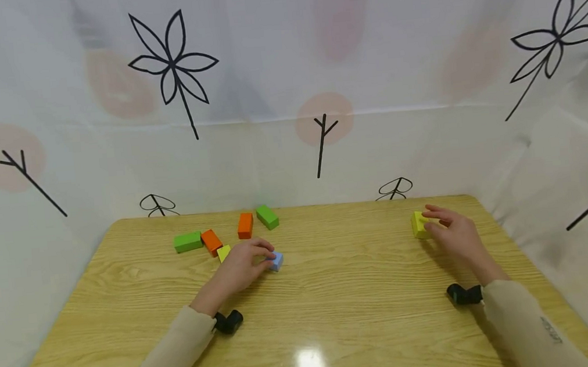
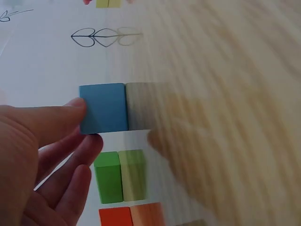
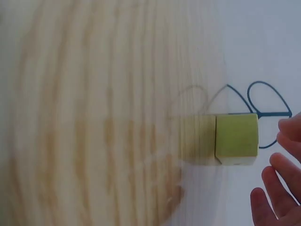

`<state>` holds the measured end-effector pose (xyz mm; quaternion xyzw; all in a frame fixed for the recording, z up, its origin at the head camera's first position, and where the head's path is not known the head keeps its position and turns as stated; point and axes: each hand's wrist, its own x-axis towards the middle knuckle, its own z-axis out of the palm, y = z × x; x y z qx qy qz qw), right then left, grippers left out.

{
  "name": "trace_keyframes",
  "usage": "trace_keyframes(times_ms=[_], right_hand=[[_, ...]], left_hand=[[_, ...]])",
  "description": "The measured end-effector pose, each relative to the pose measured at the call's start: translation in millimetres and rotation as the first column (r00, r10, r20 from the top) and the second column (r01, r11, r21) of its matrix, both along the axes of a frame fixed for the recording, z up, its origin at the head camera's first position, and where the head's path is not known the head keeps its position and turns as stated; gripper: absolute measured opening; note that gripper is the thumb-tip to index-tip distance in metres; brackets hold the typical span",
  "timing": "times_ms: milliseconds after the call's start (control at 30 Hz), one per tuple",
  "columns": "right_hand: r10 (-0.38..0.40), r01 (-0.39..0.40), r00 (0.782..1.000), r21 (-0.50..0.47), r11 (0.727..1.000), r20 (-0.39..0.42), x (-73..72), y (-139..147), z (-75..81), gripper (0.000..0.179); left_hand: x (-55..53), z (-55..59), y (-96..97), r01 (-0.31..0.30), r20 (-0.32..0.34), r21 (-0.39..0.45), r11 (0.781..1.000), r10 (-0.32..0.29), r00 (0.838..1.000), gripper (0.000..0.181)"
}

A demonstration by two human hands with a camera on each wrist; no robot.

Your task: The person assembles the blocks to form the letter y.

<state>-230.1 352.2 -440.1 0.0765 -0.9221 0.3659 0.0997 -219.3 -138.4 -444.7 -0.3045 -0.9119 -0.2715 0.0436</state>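
Observation:
My left hand (image 1: 239, 265) pinches a small blue block (image 2: 103, 108) between thumb and fingers. The block stands on the wooden table and shows as a light blue piece beside the fingertips in the head view. Right behind that hand, a yellow block (image 1: 223, 252) is partly covered by it. Over on the right, my right hand (image 1: 453, 233) is beside another yellow block (image 3: 236, 137) standing on the table. In the right wrist view a gap shows between its loosely bent fingers and that block.
Left of centre toward the back lie two green blocks, one flat (image 1: 188, 242) and one near the far edge (image 1: 268, 216), and two orange blocks (image 1: 245, 225). A patterned cloth (image 1: 271, 162) hangs behind the table (image 1: 335, 296). Black wrist cameras (image 1: 228, 322) sit at both cuffs.

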Motion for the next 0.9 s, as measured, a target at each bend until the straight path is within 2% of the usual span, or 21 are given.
trace_keyframes(times_ms=[200, 433, 700, 900], right_hand=[[0.038, -0.038, 0.999, 0.012, 0.999, 0.015, -6.4, 5, -1.2, 0.038], [0.082, -0.083, 0.993, 0.014, 0.996, 0.081, -10.5, 13, -2.9, 0.041], [0.114, -0.113, 0.984, -0.013, 0.993, 0.134, -7.8, 17, -3.8, 0.044], [0.113, -0.114, 0.985, 0.002, 0.993, 0.132, -9.6, 18, -8.0, 0.044]], left_hand=[[-1.4, 4.8, 0.3, 0.013, 0.010, -0.023, 1.000, -0.012, 1.000, 0.010], [-3.2, 10.3, 1.2, 0.038, 0.010, -0.056, 0.998, -0.037, 0.999, 0.012], [-1.3, 10.3, 2.7, 0.041, 0.003, -0.054, 0.998, -0.041, 0.999, 0.012], [-2.1, 9.8, 2.2, 0.039, -0.028, -0.085, 0.996, -0.042, 0.999, 0.011]])
